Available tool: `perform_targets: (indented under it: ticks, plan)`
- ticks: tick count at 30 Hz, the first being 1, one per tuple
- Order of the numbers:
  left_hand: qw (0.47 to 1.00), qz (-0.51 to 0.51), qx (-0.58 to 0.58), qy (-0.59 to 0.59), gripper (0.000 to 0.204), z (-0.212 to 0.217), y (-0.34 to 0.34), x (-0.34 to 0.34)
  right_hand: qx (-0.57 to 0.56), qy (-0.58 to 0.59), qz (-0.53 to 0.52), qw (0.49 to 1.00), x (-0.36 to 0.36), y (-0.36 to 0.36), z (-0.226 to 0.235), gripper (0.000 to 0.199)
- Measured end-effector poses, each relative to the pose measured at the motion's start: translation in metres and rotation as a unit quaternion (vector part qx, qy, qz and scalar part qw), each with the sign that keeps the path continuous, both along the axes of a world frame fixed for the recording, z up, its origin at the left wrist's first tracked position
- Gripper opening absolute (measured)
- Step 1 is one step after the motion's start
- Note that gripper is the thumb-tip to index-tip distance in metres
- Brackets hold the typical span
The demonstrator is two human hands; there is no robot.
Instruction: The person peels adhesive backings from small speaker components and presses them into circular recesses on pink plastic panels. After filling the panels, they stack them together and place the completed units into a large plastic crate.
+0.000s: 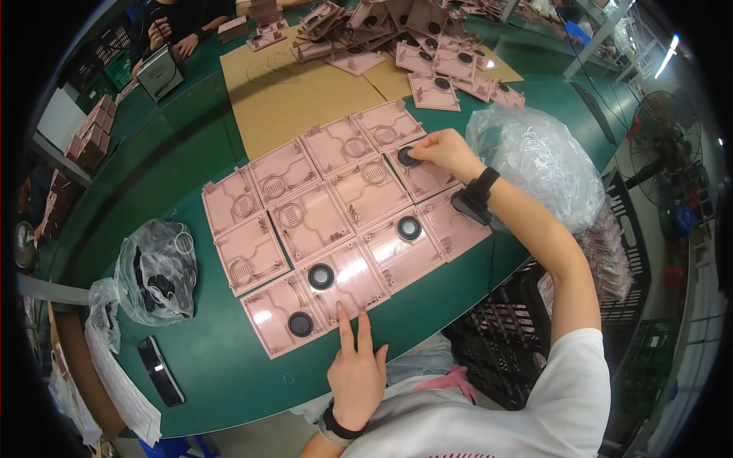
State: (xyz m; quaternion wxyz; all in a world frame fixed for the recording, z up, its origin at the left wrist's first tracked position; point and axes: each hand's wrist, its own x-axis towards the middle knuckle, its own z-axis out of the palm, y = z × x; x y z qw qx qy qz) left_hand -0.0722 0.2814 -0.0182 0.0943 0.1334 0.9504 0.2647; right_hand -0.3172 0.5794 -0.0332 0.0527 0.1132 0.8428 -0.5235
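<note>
Several pink plastic panels [321,206] lie in rows on the green table [175,145]. Some carry a black round part: one at the near left [301,324], one beside it [321,275], one further right [409,227]. My right hand [447,151] presses a fourth black round part [407,158] into a far-right panel with its fingertips. My left hand [356,370] rests on the near edge of a front panel, two fingers stretched out flat, holding nothing.
A clear bag of black round parts [156,271] sits at the left, a dark flat device [160,371] near it. A large clear bag [538,156] lies at the right. Cardboard [294,95] and a heap of pink panels [427,53] lie beyond. Another person's hands [172,38] work at the far left.
</note>
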Motion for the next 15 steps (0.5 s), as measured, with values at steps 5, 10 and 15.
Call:
perform_targets:
  ticks: [5,10,15]
  plan:
    - [1.000,-0.002,-0.009,-0.009,0.060,0.001,0.000,-0.001,0.188,0.060,0.034,0.980,0.003,-0.009,0.001,0.025]
    - [1.000,-0.001,0.012,-0.001,0.058,-0.003,-0.001,-0.004,0.278,0.157,0.021,0.947,0.002,-0.015,-0.002,0.028]
    - [0.995,0.040,0.091,0.006,0.048,0.001,0.001,-0.007,0.230,0.113,0.055,0.965,-0.001,-0.010,-0.003,0.029]
